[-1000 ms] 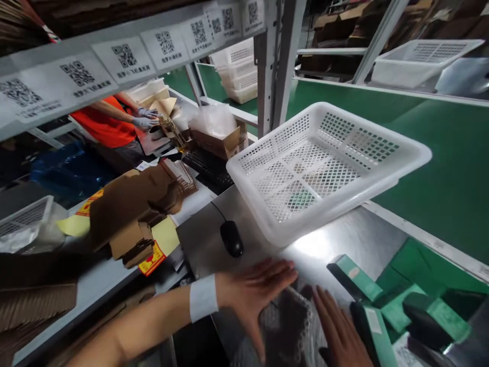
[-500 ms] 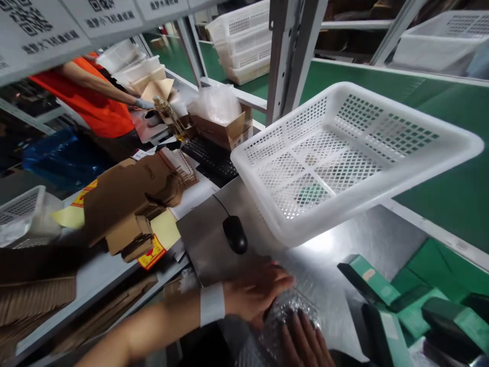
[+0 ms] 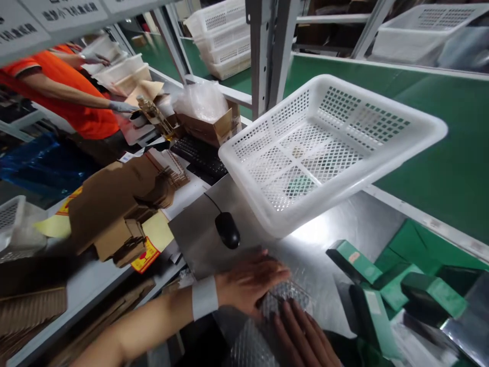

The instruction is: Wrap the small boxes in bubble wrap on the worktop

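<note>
Both hands lie flat on a dark item wrapped in clear bubble wrap at the near edge of the steel table. The left hand presses its top, fingers together; the right hand rests spread over the near side. A black mouse sits just beyond, a tilted white perforated plastic basket overhangs behind, and green boxes crowd the right.
</note>
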The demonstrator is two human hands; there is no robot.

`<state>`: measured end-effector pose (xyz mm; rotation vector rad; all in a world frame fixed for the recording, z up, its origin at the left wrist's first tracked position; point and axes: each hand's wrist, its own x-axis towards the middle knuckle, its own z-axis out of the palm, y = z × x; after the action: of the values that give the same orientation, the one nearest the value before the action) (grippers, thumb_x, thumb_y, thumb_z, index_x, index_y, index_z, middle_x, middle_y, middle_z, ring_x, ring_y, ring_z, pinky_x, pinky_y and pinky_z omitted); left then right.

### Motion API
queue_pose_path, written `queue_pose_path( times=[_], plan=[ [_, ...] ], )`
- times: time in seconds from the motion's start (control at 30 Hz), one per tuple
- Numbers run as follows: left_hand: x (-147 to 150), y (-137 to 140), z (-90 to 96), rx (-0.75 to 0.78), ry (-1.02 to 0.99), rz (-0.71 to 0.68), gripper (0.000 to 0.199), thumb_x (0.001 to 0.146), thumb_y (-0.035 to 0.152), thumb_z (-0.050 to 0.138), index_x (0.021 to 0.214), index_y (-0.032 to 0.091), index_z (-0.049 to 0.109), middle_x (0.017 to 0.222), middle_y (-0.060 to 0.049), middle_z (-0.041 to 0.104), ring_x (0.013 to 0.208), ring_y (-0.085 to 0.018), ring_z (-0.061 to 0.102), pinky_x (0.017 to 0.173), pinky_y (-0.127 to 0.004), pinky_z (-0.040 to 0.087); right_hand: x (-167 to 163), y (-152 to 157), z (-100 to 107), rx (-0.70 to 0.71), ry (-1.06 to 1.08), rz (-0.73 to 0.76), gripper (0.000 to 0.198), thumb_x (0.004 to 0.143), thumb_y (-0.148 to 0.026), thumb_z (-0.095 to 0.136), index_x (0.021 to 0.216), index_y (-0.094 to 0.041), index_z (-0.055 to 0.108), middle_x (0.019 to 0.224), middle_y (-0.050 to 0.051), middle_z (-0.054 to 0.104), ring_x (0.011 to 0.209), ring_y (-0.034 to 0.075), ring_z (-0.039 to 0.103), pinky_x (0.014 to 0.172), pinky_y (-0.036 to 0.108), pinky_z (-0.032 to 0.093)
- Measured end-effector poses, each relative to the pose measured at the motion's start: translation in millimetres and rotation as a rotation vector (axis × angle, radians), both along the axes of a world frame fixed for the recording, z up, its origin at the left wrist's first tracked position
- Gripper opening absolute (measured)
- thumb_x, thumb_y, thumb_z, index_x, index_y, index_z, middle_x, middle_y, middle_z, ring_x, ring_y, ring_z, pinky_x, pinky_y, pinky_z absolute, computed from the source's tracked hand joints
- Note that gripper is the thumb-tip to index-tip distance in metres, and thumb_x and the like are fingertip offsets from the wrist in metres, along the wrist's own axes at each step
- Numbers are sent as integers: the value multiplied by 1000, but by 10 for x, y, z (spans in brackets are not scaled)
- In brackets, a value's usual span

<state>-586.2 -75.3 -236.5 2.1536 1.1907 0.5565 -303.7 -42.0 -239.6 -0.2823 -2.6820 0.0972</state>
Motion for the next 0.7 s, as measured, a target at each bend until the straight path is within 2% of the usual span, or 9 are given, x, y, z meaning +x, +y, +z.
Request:
queue_pose_path(
  times=[0.07, 0.13, 0.2, 0.27, 0.37, 0.43, 0.47, 0.57, 0.7],
  plan=[
    [-85, -36, 135, -74, -27, -5, 132, 76, 68, 88, 174, 16, 17, 179, -27, 21, 162, -51, 28, 135, -72, 14, 17, -27, -17, 22, -15, 2, 61, 114, -26, 31, 171, -5, 30, 170, 21, 36, 161, 41, 28, 120, 51, 32],
    [-127, -34, 285, -140, -50, 21, 135, 71, 76, 90, 174, 26, 20, 182, -20, 6, 165, -51, 20, 135, -71, 15, 22, -50, -47, 2, 4, -7, 57, 115, -31, 31, 165, -7, 43, 168, 21, 40, 161, 42, 29, 117, 52, 34],
    [-112, 21, 387, -128, -43, 9, 115, 82, 70, 87, 172, 31, 28, 182, -12, 18, 166, -42, 23, 138, -63, 12, 11, -59, -69, -13, 19, -12, 47, 110, -23, 39, 152, -9, 57, 168, 20, 40, 162, 40, 28, 122, 52, 30],
    [-65, 108, 412, -74, 13, -60, 93, 96, 56, 79, 171, 28, 31, 177, -8, 35, 166, -31, 28, 140, -55, 2, -10, -53, -61, -30, 34, -28, 44, 101, -16, 47, 142, -11, 62, 172, 19, 33, 164, 38, 21, 129, 50, 21],
    [-1, 198, 363, -61, 137, -130, 89, 99, 44, 77, 171, 20, 29, 176, -11, 36, 166, -29, 28, 141, -53, -1, -52, -22, 32, -107, 46, -32, 60, 109, -40, 41, 163, -13, 43, 177, 13, 23, 166, 33, 17, 133, 46, 12],
    [33, 200, 332, -66, 191, -139, 94, 95, 44, 82, 170, 16, 31, 176, -14, 35, 166, -32, 29, 141, -55, 2, -96, 27, 123, -188, 69, -88, 71, 111, -47, 38, 171, -10, 28, 175, 12, 27, 163, 31, 25, 132, 44, 17],
    [51, 188, 323, -67, 202, -136, 94, 93, 44, 84, 168, 14, 35, 175, -16, 38, 165, -34, 32, 141, -56, 4, -123, 62, 160, -197, 65, -147, 72, 111, -43, 43, 170, -6, 27, 173, 14, 30, 160, 33, 30, 130, 45, 21],
    [112, 144, 298, -79, 197, -86, 88, 88, 45, 89, 158, 12, 48, 165, -18, 53, 158, -36, 43, 141, -56, 6, -214, 185, 186, -119, -12, -257, 70, 111, -36, 43, 164, 8, 31, 159, 24, 47, 141, 37, 48, 118, 48, 37],
    [162, 138, 215, -105, 96, 29, 95, 83, 46, 91, 157, 12, 42, 162, -19, 55, 156, -35, 46, 141, -52, 10, -286, 255, 88, -36, -4, -245, 68, 112, -32, 31, 167, 7, 26, 146, 20, 56, 125, 36, 55, 110, 48, 42]
  ],
)
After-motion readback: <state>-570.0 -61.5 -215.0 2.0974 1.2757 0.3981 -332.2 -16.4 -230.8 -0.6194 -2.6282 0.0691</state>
